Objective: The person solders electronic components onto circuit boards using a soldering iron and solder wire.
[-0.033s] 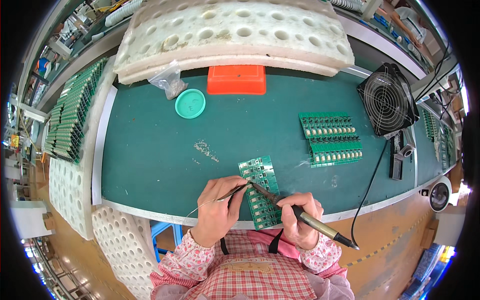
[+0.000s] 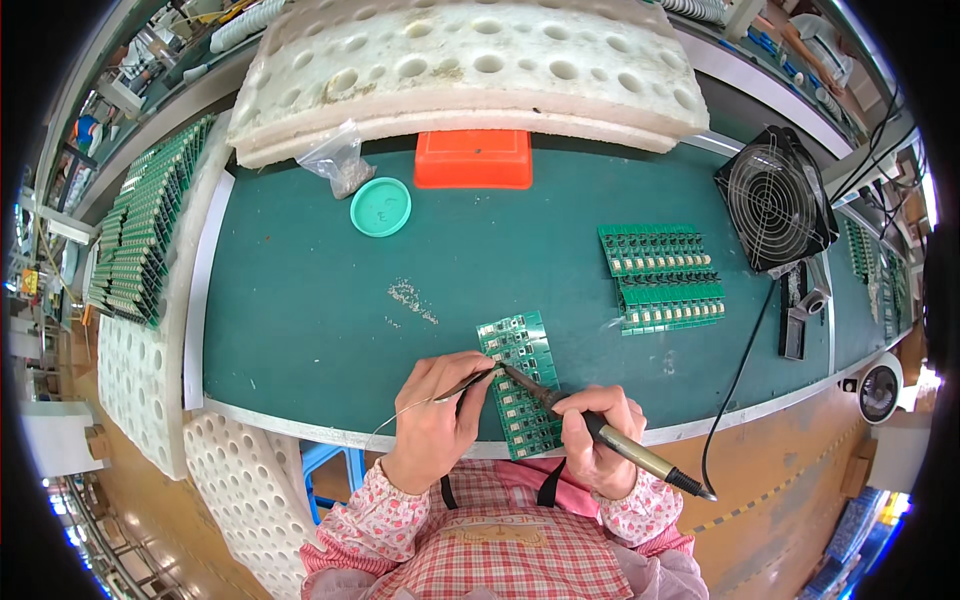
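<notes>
A green circuit board panel (image 2: 532, 430) with rows of small pale parts lies at the table's near edge, slightly tilted. My right hand (image 2: 603, 440) is closed around the handle of a soldering iron (image 2: 632, 452), whose tip points left onto the panel's upper half. My left hand (image 2: 435, 420) is closed in a pinch on what look like metal tweezers (image 2: 463, 386), their points close to the iron's tip. A thin silvery wire (image 2: 398, 412), like solder wire, trails from this hand to the lower left. My fingers hide part of the panel's left edge.
More board panels (image 2: 665, 280) lie at the right, near a black fan (image 2: 770, 200) and a dark iron holder (image 2: 793, 325). A teal lid (image 2: 381, 208), plastic bag (image 2: 343, 165) and red bin (image 2: 473, 162) stand before white foam (image 2: 470, 75). Upright boards (image 2: 150, 225) line the left. Pale bits (image 2: 410, 298) are scattered mid-table.
</notes>
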The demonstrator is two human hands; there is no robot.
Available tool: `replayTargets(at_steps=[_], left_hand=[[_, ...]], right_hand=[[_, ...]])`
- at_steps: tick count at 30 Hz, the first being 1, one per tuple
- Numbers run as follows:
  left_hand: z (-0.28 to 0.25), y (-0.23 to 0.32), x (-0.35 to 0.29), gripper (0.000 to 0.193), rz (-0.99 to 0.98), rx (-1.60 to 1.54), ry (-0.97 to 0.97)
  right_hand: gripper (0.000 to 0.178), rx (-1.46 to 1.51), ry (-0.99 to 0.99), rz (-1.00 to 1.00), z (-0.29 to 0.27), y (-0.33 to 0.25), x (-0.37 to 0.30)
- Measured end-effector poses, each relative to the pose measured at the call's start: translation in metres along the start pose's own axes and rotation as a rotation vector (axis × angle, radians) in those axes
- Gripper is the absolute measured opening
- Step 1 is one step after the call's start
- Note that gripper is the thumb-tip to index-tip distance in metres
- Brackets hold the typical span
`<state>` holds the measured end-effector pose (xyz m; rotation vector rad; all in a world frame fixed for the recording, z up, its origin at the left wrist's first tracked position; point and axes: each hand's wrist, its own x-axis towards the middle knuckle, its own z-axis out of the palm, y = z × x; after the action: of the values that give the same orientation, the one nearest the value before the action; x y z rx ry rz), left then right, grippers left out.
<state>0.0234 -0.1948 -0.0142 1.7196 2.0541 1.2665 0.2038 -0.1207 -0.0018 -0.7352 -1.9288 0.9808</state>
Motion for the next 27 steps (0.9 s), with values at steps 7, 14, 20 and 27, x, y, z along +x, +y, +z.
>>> replayTargets(at_steps=[7,14,20,27], left_hand=[[0.0,0.002,0.001,0.021,-0.009,-0.009,0.019],[0.0,0.002,0.001,0.021,-0.014,-0.028,0.026],[0.0,0.003,0.002,0.02,-0.016,-0.03,0.02],[0.001,0.001,0.002,0.019,0.007,-0.041,0.032]], right_hand=[[0.014,-0.003,-0.017,-0.092,0.001,0.002,0.002],[0.02,-0.057,-0.066,-0.132,0.001,-0.003,0.004],[0.021,-0.072,-0.032,-0.16,0.0,-0.003,0.003],[0.028,-0.208,0.092,-0.157,-0.008,0.005,-0.018]])
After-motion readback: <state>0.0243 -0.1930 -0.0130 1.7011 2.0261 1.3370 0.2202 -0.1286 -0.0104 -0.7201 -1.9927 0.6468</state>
